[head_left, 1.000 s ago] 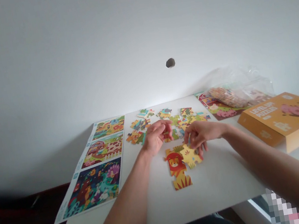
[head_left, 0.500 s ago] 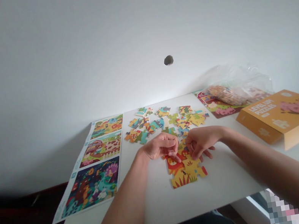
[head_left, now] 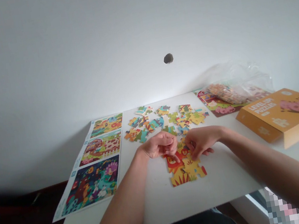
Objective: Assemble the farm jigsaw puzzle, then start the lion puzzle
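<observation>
A few joined puzzle pieces [head_left: 187, 171] lie flat on the white table, showing a lion on red and yellow ground with grass. My left hand [head_left: 162, 145] is curled over their upper left part, one fingertip pressing down by the lion's face. At the upper right edge my right hand [head_left: 201, 142] is closed, with its thumb and fingertips against the yellow pieces. Both hands hide part of the joined section. Just beyond the hands are several loose puzzle pieces [head_left: 156, 123], some of them overlapping.
On the left lies a reference sheet [head_left: 90, 161] with three pictures. An orange puzzle box [head_left: 272, 117] stands on the right. Behind it, a clear plastic bag [head_left: 229, 90] of pieces rests on a farm picture [head_left: 220, 110]. The wall with a round hole [head_left: 168, 59] borders the table's back.
The hands stay at the joined pieces with hardly any movement. My right hand's fingers have drawn in slightly. The whole view has shifted a little.
</observation>
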The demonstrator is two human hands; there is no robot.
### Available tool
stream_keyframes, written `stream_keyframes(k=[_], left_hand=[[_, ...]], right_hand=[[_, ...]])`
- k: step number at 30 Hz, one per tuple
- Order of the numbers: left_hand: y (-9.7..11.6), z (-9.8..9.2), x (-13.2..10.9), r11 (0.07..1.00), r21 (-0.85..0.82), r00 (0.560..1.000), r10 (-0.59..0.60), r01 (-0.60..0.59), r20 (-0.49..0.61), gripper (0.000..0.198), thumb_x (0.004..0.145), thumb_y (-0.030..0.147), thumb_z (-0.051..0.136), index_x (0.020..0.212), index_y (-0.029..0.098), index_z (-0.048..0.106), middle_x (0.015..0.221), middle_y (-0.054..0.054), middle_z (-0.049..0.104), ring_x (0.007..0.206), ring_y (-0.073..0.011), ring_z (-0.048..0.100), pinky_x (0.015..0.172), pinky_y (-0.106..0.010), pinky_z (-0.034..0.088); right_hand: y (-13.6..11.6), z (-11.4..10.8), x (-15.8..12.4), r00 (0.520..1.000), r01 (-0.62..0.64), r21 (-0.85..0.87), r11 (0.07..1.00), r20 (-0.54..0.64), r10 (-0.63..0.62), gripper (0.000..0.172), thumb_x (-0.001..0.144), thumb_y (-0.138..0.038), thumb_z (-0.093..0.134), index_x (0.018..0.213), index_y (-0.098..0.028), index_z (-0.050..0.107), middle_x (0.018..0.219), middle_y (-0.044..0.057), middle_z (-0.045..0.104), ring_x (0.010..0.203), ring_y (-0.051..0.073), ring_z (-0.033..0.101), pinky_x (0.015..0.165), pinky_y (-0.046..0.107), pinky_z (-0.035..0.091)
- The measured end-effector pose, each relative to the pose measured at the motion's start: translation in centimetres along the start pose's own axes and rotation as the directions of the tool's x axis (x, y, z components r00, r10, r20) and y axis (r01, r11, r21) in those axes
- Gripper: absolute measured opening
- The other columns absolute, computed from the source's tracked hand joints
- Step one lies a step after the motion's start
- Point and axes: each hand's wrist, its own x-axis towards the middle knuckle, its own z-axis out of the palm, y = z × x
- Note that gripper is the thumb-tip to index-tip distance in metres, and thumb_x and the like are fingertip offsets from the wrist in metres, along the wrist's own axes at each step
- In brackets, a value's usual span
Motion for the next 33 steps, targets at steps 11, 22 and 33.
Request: stream_keyframes(k=[11, 22, 33], left_hand=[[0.0, 1.5, 0.2, 0.985, 0.011, 0.974, -0.173, 0.173, 0.148, 0.036, 0.071, 0.049, 0.070, 0.062, 0.016, 0.060, 0.058, -0.002, 0.045, 0.055, -0.0142, 0.040, 0.073, -0.046, 0.055], [-0.1, 0.9, 0.1, 0.990, 0.007, 0.978, -0.142, 0.143, 0.156, 0.035, 0.072, 0.047, 0.069, 0.061, 0.016, 0.059, 0.056, -0.001, 0.043, 0.055, -0.0146, 0.040, 0.074, -0.046, 0.054], [-0.1, 1.0, 0.1, 0.987, 0.017, 0.976, -0.163, 0.162, 0.143, 0.035, 0.073, 0.048, 0.068, 0.061, 0.017, 0.059, 0.055, -0.001, 0.043, 0.054, -0.0144, 0.038, 0.072, -0.044, 0.054]], right_hand=[[-0.1, 0.0, 0.1, 1.000, 0.028, -0.043, 0.999, 0.007, -0.027, 0.030, 0.065, -0.037, 0.076, 0.063, -0.018, 0.053, 0.045, -0.008, 0.055, 0.039, 0.008, 0.050, 0.041, 0.019, 0.036], [0.0, 0.0, 0.0, 1.000, -0.011, -0.073, 0.997, -0.009, 0.010, 0.025, 0.068, -0.034, 0.072, 0.064, -0.019, 0.052, 0.046, -0.008, 0.055, 0.039, 0.009, 0.050, 0.041, 0.019, 0.037], [-0.9, 0.5, -0.1, 1.000, 0.002, -0.091, 0.996, -0.022, -0.004, 0.036, 0.071, -0.044, 0.073, 0.058, -0.018, 0.051, 0.044, -0.007, 0.053, 0.038, 0.008, 0.048, 0.042, 0.020, 0.035]])
